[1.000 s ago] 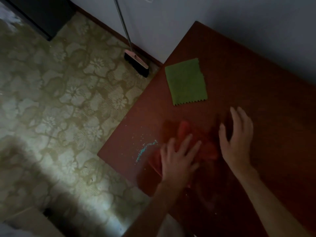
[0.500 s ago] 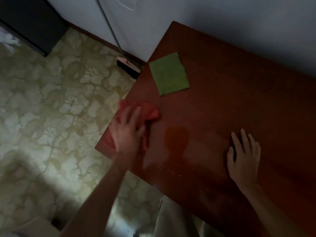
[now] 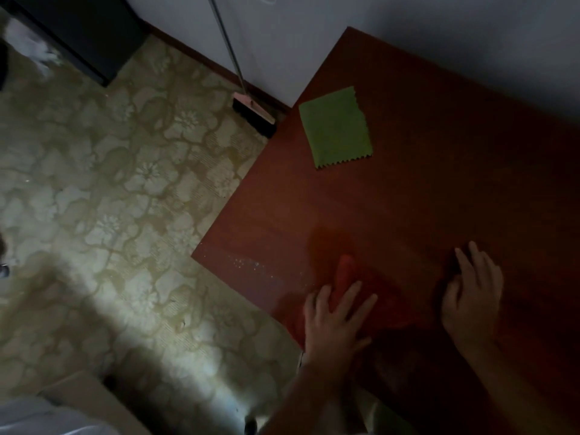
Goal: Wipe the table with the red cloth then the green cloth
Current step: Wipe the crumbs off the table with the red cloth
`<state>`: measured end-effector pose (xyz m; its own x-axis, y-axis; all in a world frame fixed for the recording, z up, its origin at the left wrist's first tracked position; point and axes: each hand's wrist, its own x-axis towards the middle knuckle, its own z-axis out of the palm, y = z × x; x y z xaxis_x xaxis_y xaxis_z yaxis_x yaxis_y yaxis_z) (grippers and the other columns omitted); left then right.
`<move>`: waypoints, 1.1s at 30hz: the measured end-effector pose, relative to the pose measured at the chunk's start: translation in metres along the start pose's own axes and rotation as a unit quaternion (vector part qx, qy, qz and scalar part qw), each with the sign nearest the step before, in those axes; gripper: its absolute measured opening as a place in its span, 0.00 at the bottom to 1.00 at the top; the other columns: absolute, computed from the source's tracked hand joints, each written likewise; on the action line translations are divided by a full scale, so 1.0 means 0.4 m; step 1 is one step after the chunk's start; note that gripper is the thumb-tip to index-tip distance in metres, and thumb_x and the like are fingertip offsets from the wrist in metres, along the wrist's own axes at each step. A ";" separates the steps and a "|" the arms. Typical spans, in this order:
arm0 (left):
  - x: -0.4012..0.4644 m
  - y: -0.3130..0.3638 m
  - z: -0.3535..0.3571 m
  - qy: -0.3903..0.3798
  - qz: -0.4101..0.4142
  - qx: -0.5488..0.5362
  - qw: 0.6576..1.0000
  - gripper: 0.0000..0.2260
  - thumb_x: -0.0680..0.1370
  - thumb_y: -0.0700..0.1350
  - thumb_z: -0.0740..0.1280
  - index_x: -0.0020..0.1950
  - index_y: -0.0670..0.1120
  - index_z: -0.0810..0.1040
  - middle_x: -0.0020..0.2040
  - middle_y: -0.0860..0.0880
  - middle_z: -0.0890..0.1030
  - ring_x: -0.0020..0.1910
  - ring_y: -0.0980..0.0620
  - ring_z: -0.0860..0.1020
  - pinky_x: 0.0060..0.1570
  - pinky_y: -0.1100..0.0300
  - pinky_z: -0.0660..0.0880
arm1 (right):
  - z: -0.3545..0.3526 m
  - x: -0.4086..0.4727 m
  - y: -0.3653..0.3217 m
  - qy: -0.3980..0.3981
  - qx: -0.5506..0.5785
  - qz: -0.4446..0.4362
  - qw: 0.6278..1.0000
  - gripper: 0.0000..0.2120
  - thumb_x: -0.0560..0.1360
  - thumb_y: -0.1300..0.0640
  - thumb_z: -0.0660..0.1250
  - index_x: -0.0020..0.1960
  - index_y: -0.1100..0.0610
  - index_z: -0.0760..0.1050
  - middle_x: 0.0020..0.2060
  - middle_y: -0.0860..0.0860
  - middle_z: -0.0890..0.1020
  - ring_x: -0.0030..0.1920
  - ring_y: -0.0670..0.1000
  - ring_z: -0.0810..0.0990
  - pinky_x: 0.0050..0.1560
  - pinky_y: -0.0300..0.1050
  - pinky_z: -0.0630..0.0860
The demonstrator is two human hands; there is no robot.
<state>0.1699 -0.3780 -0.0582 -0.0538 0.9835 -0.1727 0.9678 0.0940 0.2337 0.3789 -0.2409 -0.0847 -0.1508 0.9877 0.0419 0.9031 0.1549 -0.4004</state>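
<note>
Head view: left hand (image 3: 335,318) flat, fingers spread, pressing bunched red cloth (image 3: 348,274) near table (image 3: 439,199) front edge; long axis toward green cloth (image 3: 337,127). Right hand (image 3: 470,296) flat, fingers slightly apart.

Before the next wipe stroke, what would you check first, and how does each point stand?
1. Red cloth under the left hand: ok, the palm lies flat on it.
2. Right hand clear of the stroke: ok, it rests flat on the table to the side, apart from the red cloth.
3. Specks near the table's corner gone: not ok, pale grains show there.
4. Green cloth ready for later: ok, it lies flat and untouched at the far edge.
5. Table dry: cannot tell, the light is too dim.
</note>
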 end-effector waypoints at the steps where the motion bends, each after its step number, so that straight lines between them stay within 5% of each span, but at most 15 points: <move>1: -0.003 -0.071 -0.010 0.008 -0.028 0.000 1.000 0.39 0.62 0.65 0.72 0.72 0.64 0.66 0.73 0.57 0.65 0.62 0.40 0.68 0.52 0.40 0.75 | 0.000 0.000 0.003 -0.001 -0.001 -0.005 1.000 0.24 0.77 0.57 0.52 0.71 0.63 0.67 0.74 0.60 0.66 0.74 0.62 0.62 0.75 0.61 0.53; 8: 0.071 -0.536 -0.154 0.104 -0.247 -0.014 0.963 0.28 0.73 0.63 0.59 0.72 0.57 0.70 0.72 0.51 0.69 0.60 0.36 0.71 0.55 0.39 0.70 | -0.002 -0.001 0.001 -0.002 -0.004 0.003 1.000 0.24 0.78 0.57 0.52 0.71 0.62 0.67 0.73 0.61 0.67 0.74 0.61 0.61 0.75 0.63 0.54; 13: 0.149 -0.579 -0.172 0.140 -0.336 -0.096 0.926 0.27 0.74 0.62 0.61 0.72 0.56 0.68 0.70 0.50 0.72 0.62 0.36 0.72 0.62 0.38 0.65 | 0.002 0.001 0.012 0.003 0.000 0.000 1.000 0.23 0.78 0.57 0.52 0.71 0.61 0.68 0.74 0.59 0.66 0.74 0.61 0.62 0.75 0.61 0.53; 16: 0.155 -0.549 -0.161 0.154 -0.369 -0.051 0.915 0.27 0.77 0.62 0.61 0.74 0.53 0.67 0.72 0.49 0.71 0.65 0.35 0.69 0.64 0.37 0.63 | 0.004 -0.002 0.013 0.008 0.002 0.000 1.000 0.23 0.78 0.58 0.53 0.71 0.61 0.68 0.74 0.59 0.67 0.74 0.61 0.62 0.76 0.60 0.54; 22: 0.160 -0.274 -0.080 0.097 -0.248 0.034 0.963 0.30 0.77 0.59 0.63 0.77 0.56 0.60 0.77 0.51 0.62 0.73 0.30 0.58 0.68 0.31 0.55 | -0.001 -0.003 0.011 0.012 0.025 -0.006 1.000 0.21 0.79 0.59 0.54 0.70 0.61 0.70 0.73 0.59 0.68 0.74 0.60 0.62 0.76 0.60 0.54; 29: 0.107 0.189 0.021 0.040 -0.025 0.051 0.998 0.34 0.71 0.61 0.66 0.76 0.60 0.61 0.77 0.54 0.63 0.71 0.34 0.60 0.67 0.35 0.61 | -0.082 -0.010 0.053 -0.018 0.144 -0.018 0.989 0.21 0.79 0.61 0.55 0.72 0.58 0.68 0.74 0.53 0.66 0.74 0.52 0.61 0.75 0.50 0.59; 33: 0.074 0.293 0.058 0.002 0.119 0.051 0.992 0.36 0.70 0.62 0.68 0.76 0.61 0.61 0.78 0.53 0.62 0.71 0.36 0.61 0.67 0.37 0.64 | -0.145 -0.073 0.153 0.007 0.050 0.022 0.998 0.23 0.78 0.59 0.54 0.72 0.58 0.67 0.74 0.55 0.67 0.74 0.56 0.62 0.74 0.60 0.58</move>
<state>0.2872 -0.3414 -0.0581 0.1789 0.9764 -0.1212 0.9729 -0.1572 0.1696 0.4619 -0.2589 -0.0575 -0.1057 0.9938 0.0344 0.8640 0.1090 -0.4915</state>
